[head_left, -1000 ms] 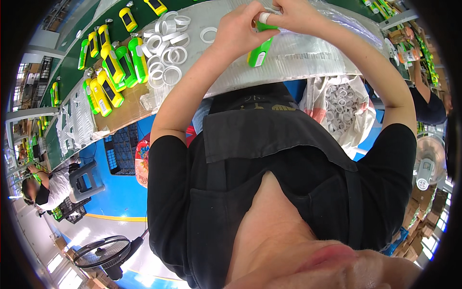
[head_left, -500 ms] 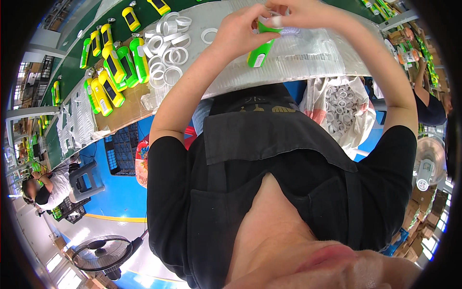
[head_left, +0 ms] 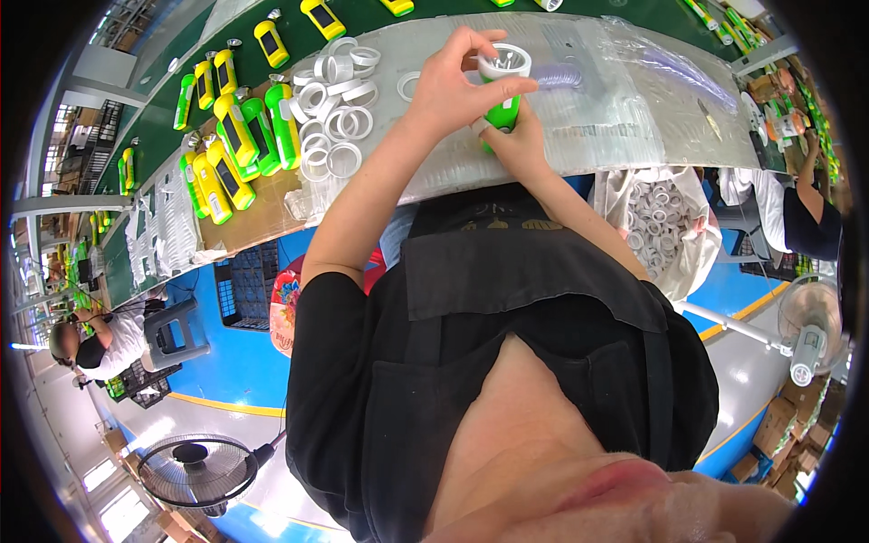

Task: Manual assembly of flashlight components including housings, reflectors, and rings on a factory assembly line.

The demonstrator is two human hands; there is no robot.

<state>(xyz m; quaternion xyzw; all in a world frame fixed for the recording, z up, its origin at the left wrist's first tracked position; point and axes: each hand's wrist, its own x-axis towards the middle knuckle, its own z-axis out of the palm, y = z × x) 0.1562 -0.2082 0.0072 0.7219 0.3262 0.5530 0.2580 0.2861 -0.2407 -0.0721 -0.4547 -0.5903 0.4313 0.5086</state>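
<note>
A green flashlight (head_left: 504, 114) stands roughly upright over the near part of the table, its wide head facing up. Around that head sits a white ring (head_left: 512, 63). My left hand (head_left: 453, 83) grips the ring, thumb across its near side and fingers at its far left. Lower down, my right hand (head_left: 522, 145) is wrapped about the green body; some of its fingers are hidden behind it. To the left lies a loose heap of white rings (head_left: 342, 125), and one separate ring (head_left: 408, 86) rests nearer my left hand.
Several yellow-green flashlights (head_left: 237, 131) lie at the table's left. A coiled clear plastic piece (head_left: 558, 76) is right of my hands, with plastic film (head_left: 683, 77) farther right. A white sack of rings (head_left: 605, 195) hangs below the table edge. Fans and other people are beyond.
My right hand has come down from the flashlight's head to its body. The flashlight now stands more upright with the ring in plain sight. My left hand remains at the head.
</note>
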